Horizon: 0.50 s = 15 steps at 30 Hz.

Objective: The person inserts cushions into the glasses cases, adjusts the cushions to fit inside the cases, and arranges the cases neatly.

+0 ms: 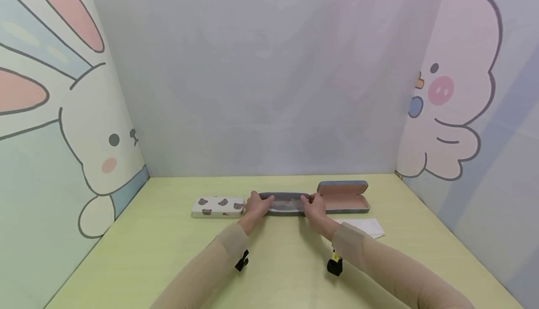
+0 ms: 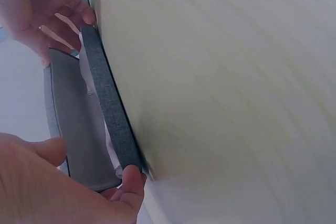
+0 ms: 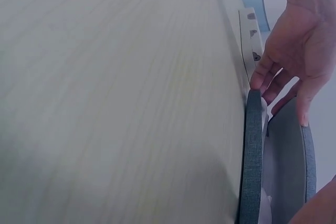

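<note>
- The gray case [image 2: 111,98] sits in the middle of the counter [image 1: 269,271], between two other cases, its long front wall facing the person and its lid raised behind.
- The left hand [image 1: 258,207] grips the left end of this case; the wrist views show its digits spread between the lid's rim and the base.
- The right hand [image 1: 315,207] grips the opposite end in much the same way, so the case is grasped from both sides.
- Done, as far as shows: the gray case is open, and a pale lining-like piece [image 2: 87,74] lies inside along the front wall. What it is made of, and whether anything is under it, I cannot tell.
- Left, by my judgement: the lid is not down, so the handling of this case looks unfinished. Whether the lid is on its way up or down cannot be read from these views.
- To the right, the pink-lined case [image 1: 343,200] stands open, with a white sheet [image 1: 367,226] in front of it, partly hidden by the right sleeve.
- To the left, the spotted white case [image 1: 218,207] lies closed, near the left hand.
</note>
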Motion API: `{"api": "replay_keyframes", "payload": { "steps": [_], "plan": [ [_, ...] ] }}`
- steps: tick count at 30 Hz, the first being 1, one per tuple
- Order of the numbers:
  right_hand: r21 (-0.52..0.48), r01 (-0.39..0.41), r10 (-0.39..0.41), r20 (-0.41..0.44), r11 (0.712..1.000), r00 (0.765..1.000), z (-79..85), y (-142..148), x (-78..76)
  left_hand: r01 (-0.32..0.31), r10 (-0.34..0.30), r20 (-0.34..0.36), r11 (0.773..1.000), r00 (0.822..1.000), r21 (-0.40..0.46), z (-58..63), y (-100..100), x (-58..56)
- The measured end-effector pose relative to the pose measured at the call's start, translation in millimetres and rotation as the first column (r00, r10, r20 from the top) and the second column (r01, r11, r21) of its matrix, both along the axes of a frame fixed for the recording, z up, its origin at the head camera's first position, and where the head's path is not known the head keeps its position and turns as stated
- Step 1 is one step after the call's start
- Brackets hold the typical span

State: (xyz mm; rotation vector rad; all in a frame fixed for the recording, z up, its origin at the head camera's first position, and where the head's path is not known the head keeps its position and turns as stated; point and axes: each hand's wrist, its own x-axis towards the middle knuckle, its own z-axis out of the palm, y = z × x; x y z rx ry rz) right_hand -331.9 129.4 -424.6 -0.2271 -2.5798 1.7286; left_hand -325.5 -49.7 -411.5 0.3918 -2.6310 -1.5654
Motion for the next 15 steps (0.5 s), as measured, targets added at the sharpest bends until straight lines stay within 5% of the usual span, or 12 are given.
{"api": "replay_keyframes", "payload": {
  "steps": [15],
  "plan": [
    [0.102, 0.026, -0.023, -0.031, 0.994, 0.999, -5.0, 2.8, 3.5, -0.032, 0.028, -0.039, 0.996, 0.999, -0.083, -4.3, 2.0, -0.8]
  ]
}}
